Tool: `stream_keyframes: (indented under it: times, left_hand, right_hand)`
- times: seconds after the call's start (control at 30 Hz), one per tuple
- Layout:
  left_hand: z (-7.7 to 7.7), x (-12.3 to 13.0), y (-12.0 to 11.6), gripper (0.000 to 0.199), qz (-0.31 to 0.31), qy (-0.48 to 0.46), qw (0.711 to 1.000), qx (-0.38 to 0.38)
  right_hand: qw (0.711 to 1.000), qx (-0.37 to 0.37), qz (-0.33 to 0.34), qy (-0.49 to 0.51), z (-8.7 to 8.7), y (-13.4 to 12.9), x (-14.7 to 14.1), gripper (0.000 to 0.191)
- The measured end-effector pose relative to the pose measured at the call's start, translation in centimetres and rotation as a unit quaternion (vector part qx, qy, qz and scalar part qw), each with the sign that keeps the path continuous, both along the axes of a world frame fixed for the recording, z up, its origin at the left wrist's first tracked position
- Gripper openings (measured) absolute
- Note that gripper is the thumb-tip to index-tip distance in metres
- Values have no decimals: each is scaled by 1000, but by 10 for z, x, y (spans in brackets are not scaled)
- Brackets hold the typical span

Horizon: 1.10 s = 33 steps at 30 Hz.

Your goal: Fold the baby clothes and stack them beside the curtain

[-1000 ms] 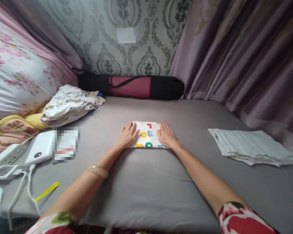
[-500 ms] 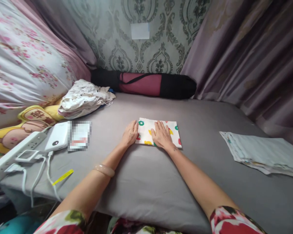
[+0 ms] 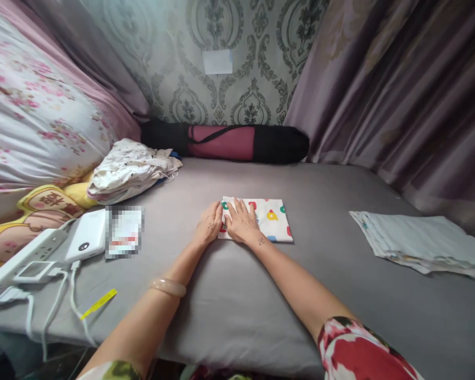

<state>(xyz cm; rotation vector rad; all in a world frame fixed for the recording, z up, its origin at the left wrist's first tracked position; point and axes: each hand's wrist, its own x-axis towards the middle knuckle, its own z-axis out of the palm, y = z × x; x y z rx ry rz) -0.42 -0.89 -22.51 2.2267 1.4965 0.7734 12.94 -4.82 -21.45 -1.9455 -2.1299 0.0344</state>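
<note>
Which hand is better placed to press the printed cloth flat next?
Probably the right hand: it lies palm-down on the printed cloth, while the left hand is at the cloth's left edge.

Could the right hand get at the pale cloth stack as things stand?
Probably yes: the right hand rests on the patterned cloth, and nothing stands between it and the pale cloth stack.

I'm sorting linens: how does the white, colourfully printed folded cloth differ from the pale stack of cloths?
The white, colourfully printed cloth lies under the right hand; the pale stack of folded cloths lies untouched. The cloth's top shows bright shapes; the stack's looks plain. Both lie on the grey sheet.
</note>
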Motion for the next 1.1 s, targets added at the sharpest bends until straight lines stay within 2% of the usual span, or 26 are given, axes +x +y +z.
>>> stream_keyframes:
  times: [0.17,0.33,0.43,0.57,0.7,0.93,1.1]
  left_hand:
    - [-6,-1,4,51,-34,14,999,27]
    - [-2,0,0,53,-37,31,998,34]
    - [2,1,-7,56,-59,52,996,49]
    - [12,3,-20,56,-104,105,987,59]
    - [17,4,-25,59,-136,149,978,62]
    - [12,4,-21,62,-141,181,972,58]
    - [14,5,-23,64,-141,198,968,57]
  right_hand:
    - [1000,-18,-12,11,2,-3,-2,57]
    - [997,-63,-8,46,25,-8,4,56]
    - [998,-42,-28,46,36,-16,16,55]
    - [998,-45,-30,20,27,-24,30,55]
    - [998,-49,-45,23,17,-25,31,55]
    - [993,-99,-43,43,37,-27,42,54]
    - [995,-63,-78,28,27,-28,57,54]
